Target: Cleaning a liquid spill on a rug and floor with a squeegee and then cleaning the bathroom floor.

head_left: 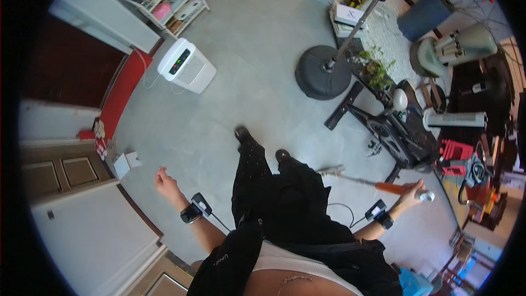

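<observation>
My right hand (411,193) is wrapped round the orange handle of a long tool (388,187) with a rounded silver end cap. Its thin metal shaft runs left to a pale, fork-like metal head beside my right leg; the exact kind of tool is unclear. My left hand (169,185) hangs out to the left above the floor, fingers loosely bent and holding nothing. Each wrist wears a black band with a small cabled box. My legs, in black trousers and dark shoes, stand mid-floor, the left foot farther forward.
A white appliance with a lit panel (187,67) stands ahead on the left, its cord trailing towards the wall. A shelf rack (181,8) is behind it. To the right are a round black weighted base with a pole (323,74) and an exercise bike (383,126). A small white box (127,163) lies near the left doors.
</observation>
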Demonstrator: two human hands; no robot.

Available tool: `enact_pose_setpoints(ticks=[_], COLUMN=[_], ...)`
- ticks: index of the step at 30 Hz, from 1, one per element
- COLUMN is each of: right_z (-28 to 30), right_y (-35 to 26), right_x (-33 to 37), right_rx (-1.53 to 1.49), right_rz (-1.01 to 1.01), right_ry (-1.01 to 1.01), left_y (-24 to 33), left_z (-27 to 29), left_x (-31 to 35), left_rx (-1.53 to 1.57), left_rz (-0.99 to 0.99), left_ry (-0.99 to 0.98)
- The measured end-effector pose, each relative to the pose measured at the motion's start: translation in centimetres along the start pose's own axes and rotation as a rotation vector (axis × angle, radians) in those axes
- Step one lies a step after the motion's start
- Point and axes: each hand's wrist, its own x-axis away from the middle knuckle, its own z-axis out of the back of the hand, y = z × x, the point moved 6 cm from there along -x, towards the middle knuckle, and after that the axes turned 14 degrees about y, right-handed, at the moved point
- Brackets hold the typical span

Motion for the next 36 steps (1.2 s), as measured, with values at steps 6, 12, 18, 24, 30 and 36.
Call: enact_pose_setpoints(ticks=[6, 12, 18, 24, 30, 36], right_z=[-10.0, -16.6, -23.5, -34.0, -42.8, -49.3], right_y=[-6.1, -10.0, -11.4, -12.1, -12.1, -12.7], right_x=[7.6, 12.7, 17.1, 19.3, 20.3, 20.7], right_rx=[-0.028, 0.097, -0.028, 0.164, 0.364, 0.367], right_rz=[0.050, 0.158, 0.042, 0.035, 0.079, -0.039], right_ry=[0.085, 0.291, 0.328, 0.326, 0.459, 0.536], left_y=[4.0, 10.9, 16.0, 16.5, 19.9, 25.2], left_z=[-12.5, -24.4, -35.4, -46.4, -56.2, -66.4], left_x=[-10.7, -19.0, -21.2, -23.7, -28.8, -29.5], left_rx=[0.021, 0.063, 0.051, 0.066, 0.027, 0.038], left_rz=[-0.005, -0.053, -0.106, -0.065, -0.050, -0.079], left_ry=[-0.089, -0.220, -0.330, -0.414, -0.390, -0.416])
